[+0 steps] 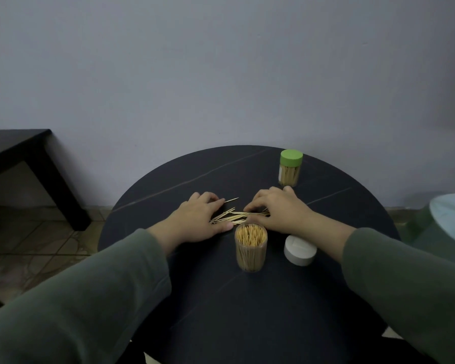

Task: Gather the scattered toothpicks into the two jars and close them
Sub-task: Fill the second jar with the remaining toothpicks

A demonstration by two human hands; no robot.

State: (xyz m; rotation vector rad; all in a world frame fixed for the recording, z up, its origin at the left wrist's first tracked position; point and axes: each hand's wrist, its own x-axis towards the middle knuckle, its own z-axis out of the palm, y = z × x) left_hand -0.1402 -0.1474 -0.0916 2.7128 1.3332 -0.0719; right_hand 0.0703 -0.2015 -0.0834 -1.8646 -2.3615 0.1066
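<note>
A loose pile of toothpicks (235,216) lies on the dark round table (247,298), between my two hands. My left hand (199,219) rests flat on the pile's left end, fingers spread. On the right end my right hand (276,210) lies palm down, its fingers curved over the toothpicks. Just in front of the pile stands an open clear jar (250,246) full of toothpicks. Its white lid (300,250) lies beside it to the right. A second jar with a green lid (290,168) stands closed at the back right.
A dark low table (24,164) stands to the left on the tiled floor. A pale green object (449,219) sits at the right edge of view. The wall is close behind the round table.
</note>
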